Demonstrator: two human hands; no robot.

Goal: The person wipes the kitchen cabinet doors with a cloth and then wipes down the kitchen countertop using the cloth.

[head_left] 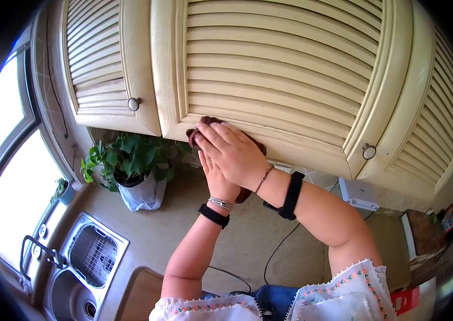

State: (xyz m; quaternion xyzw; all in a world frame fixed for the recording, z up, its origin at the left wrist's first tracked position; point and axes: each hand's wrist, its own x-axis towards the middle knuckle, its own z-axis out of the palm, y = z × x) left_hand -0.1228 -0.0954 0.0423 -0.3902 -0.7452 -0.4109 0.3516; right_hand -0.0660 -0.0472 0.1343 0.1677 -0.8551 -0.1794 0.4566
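Observation:
Both hands press a dark brown cloth [209, 121] against the bottom rail of the middle louvered cabinet door [280, 69]. My right hand [232, 152] lies on top, its fingers stretched toward the upper left over my left hand [220, 179]. Much of my left hand is hidden beneath it, though some of its fingers show against the cloth. The cloth sticks out above the fingertips, at the right of the hands and below near the wrists.
A leafy plant in a white-wrapped pot [142, 192] stands on the counter at left. Below it is a steel sink [95, 251] with a faucet [52, 257]. Round knobs [369, 151] project from the doors. A white device [358, 193] and black cables [274, 254] are at right.

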